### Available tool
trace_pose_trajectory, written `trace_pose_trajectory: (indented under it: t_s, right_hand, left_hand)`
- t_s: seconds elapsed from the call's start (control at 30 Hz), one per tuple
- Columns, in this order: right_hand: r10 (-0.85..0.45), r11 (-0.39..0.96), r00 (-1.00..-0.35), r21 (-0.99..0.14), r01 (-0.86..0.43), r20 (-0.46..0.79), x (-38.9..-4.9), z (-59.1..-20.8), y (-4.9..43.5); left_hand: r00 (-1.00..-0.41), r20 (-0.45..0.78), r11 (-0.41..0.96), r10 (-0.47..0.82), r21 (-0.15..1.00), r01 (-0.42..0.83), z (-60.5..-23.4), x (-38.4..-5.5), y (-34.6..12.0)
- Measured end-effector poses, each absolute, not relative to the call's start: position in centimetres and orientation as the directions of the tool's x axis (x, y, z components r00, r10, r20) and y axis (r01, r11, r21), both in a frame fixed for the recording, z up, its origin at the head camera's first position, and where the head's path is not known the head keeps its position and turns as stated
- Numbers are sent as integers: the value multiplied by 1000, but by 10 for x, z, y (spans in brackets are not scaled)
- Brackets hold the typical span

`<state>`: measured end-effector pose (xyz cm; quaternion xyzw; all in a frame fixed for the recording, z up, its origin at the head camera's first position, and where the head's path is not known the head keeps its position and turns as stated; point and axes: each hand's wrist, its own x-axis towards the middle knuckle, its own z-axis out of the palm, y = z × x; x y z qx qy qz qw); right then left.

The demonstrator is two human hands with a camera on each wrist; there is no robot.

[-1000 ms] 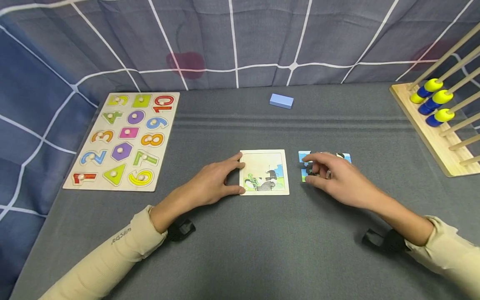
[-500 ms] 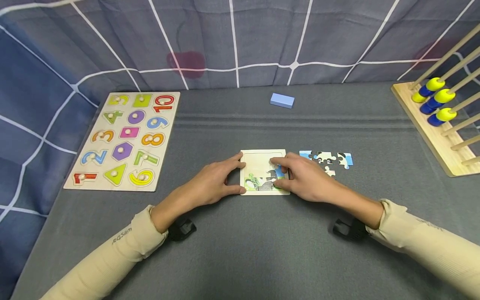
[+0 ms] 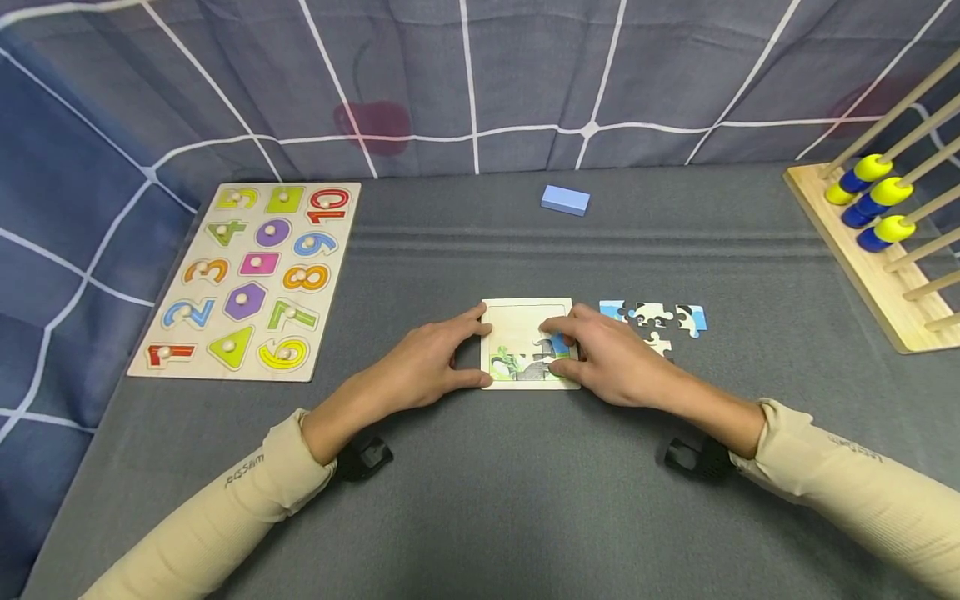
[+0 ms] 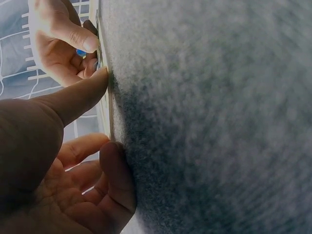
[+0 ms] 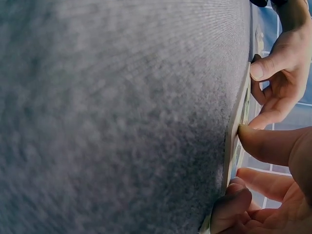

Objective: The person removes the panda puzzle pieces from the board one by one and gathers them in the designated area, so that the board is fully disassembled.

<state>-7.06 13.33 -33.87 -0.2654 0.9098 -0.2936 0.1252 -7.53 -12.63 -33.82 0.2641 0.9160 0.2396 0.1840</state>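
A small square wooden puzzle tray [image 3: 517, 321] lies on the grey cloth, its lower part showing an animal picture and its upper part bare wood. My left hand [image 3: 420, 367] holds the tray's left edge, thumb near the lower corner and fingers higher up. At the right side of the tray, my right hand [image 3: 618, 358] pinches a blue and green puzzle piece [image 3: 559, 345] between thumb and fingers, low against the tray. Fingers partly cover this piece, so how it sits there cannot be told. Loose jigsaw pieces [image 3: 651, 314] lie right of the tray, some partly behind the right hand.
A wooden number-and-shape peg board [image 3: 255, 287] lies at the left. Near the back is a blue block [image 3: 566, 200]. On the right stands a wooden bead rack [image 3: 862, 242] with yellow and blue beads. A checked curtain [image 3: 420, 83] hangs behind the table.
My right hand has moved left from the loose pieces to the tray, taking the blue and green puzzle piece, and has stayed there over the last half second. The left hand keeps its place.
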Motion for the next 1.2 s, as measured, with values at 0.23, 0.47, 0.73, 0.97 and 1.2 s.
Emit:
trace_pose_trajectory:
  t_s: [0.23,0.47,0.73,0.97,1.2]
  right_hand:
    - [-547,709,-836,-554,-435,-44,-72,-338,136]
    - [-549,679,-836,-587,-442,-5,-72,-335,141]
    - [-570,622,-820,-628,-468,47,-74,-339,142]
    - [-573,614,-816,-619,-490,77,-76,-342,141]
    - [-564,617,-824,-635,-465,55,-77,-342,139]
  left_hand:
    - [-793,-205,745,574,533,402,-337,-75,-126]
    - [-791,-210,745,574,536,398,-337,-76,-124]
    - [-790,-212,744,576,536,399,-336,-77,-124]
    - [-792,-212,745,573,537,396,-336,-76,-125]
    - [-788,-207,738,580,542,401,-336,-76,-125]
